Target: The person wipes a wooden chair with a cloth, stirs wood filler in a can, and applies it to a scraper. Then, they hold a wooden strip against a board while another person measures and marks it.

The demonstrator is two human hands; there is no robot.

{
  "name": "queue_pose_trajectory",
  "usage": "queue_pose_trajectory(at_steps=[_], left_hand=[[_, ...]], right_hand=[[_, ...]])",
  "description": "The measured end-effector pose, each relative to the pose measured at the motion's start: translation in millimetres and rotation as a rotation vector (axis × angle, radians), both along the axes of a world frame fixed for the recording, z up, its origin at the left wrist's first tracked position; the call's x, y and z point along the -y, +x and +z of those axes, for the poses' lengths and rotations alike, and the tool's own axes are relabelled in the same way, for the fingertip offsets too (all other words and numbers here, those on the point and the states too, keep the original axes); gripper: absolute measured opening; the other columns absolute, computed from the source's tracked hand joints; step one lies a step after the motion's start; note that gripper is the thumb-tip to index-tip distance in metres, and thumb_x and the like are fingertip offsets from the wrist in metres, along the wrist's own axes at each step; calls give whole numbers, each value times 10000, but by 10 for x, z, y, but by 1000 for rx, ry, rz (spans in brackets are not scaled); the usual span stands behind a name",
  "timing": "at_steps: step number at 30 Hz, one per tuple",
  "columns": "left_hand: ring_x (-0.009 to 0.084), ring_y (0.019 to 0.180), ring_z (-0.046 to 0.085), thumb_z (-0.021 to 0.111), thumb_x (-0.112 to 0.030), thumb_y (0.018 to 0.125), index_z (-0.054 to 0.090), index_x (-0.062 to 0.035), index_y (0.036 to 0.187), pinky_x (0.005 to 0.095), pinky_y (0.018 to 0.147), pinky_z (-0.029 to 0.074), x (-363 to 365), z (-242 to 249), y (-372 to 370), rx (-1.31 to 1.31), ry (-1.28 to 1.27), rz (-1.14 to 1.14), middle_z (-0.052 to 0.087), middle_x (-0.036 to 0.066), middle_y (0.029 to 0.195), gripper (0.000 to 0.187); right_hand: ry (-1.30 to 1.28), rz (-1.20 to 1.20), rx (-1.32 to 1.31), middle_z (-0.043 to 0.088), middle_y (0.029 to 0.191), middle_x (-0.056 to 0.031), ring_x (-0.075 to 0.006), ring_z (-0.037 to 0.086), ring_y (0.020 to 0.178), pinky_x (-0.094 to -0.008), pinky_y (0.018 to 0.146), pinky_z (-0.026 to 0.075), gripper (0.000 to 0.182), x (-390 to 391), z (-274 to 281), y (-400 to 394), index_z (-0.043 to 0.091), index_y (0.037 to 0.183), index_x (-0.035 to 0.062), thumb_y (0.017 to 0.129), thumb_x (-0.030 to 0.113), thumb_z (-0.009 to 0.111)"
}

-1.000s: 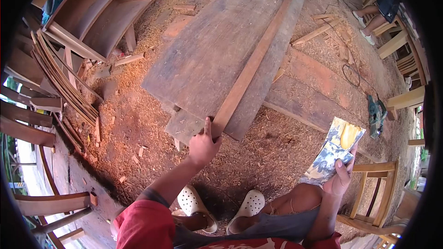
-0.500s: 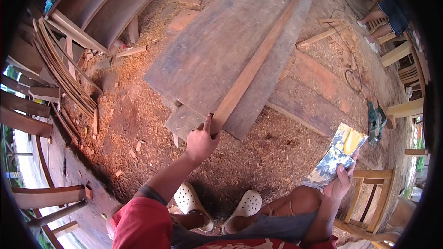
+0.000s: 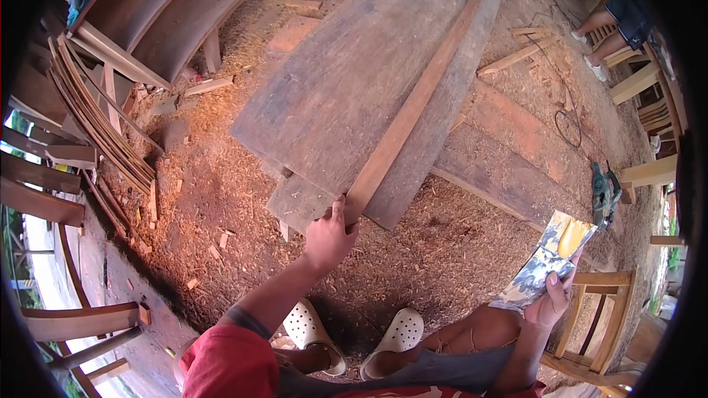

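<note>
My left hand (image 3: pixel 332 239) is closed at the near end of a long wooden strip (image 3: pixel 402 124). One finger rests along the strip's left edge, and the other fingertips are partly hidden. Beneath the strip lies a broad, worn wooden board (image 3: pixel 332 96), pointing away from me. At the right, my right hand (image 3: pixel 549 304) grips a paint-smeared flat palette (image 3: pixel 542 265), thumb on top. A thick dab of yellow paste (image 3: pixel 571 237) sits at the palette's far end.
Sawdust and wood scraps cover the ground. Curved strips (image 3: pixel 107 118) and a shelf unit (image 3: pixel 177 7) stand at left. A green power tool (image 3: pixel 605 193) and a wooden chair frame (image 3: pixel 590 324) are at right. Another person's legs (image 3: pixel 601 44) show at upper right.
The whole view has shifted slightly, so most things appear a little lower. Both hands keep their holds on the strip and the palette.
</note>
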State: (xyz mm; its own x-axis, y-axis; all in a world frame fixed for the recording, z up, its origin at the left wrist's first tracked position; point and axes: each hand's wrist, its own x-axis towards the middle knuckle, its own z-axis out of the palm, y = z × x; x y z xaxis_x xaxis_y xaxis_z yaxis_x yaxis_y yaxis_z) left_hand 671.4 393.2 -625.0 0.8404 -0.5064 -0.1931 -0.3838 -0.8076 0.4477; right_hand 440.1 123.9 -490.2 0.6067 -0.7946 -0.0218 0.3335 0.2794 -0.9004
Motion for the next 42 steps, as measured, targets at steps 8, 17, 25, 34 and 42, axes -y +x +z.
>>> queue_pose_trajectory(at_steps=[8,17,25,34,42], left_hand=[[359,669,654,621,-307,808,314,39,1341,432,596,542,-2,3,10,-93,37,42,639,243,935,706],[339,661,653,631,-312,803,305,61,1370,423,581,540,-65,-75,3,97,-40,-39,629,226,891,752],[340,652,646,637,-309,796,316,48,1372,426,566,527,-63,-71,16,100,-18,-33,630,211,875,750],[345,633,646,648,-303,776,355,50,1350,424,564,529,-67,-33,39,104,-12,-25,639,210,842,735],[372,594,636,685,-302,744,402,42,1320,455,548,524,-56,-66,15,176,-75,-26,638,226,774,727]], right_hand=[[8,24,3,455,1304,-150,-235,518,1106,-344,949,436,804,-2,-30,67,162,1455,35,770,-35,576],[11,44,15,456,1305,-152,-239,532,1098,-349,945,444,785,12,-66,71,155,1456,34,781,-56,546],[20,61,17,460,1301,-147,-236,528,1102,-345,944,443,787,4,-57,97,171,1452,35,774,-52,560],[10,20,-23,470,1277,-148,-238,528,1078,-349,931,447,842,-91,60,112,173,1450,33,738,5,621],[16,48,-3,544,1163,-107,-213,539,1078,-345,949,410,720,-131,218,206,347,1316,4,689,41,698]])
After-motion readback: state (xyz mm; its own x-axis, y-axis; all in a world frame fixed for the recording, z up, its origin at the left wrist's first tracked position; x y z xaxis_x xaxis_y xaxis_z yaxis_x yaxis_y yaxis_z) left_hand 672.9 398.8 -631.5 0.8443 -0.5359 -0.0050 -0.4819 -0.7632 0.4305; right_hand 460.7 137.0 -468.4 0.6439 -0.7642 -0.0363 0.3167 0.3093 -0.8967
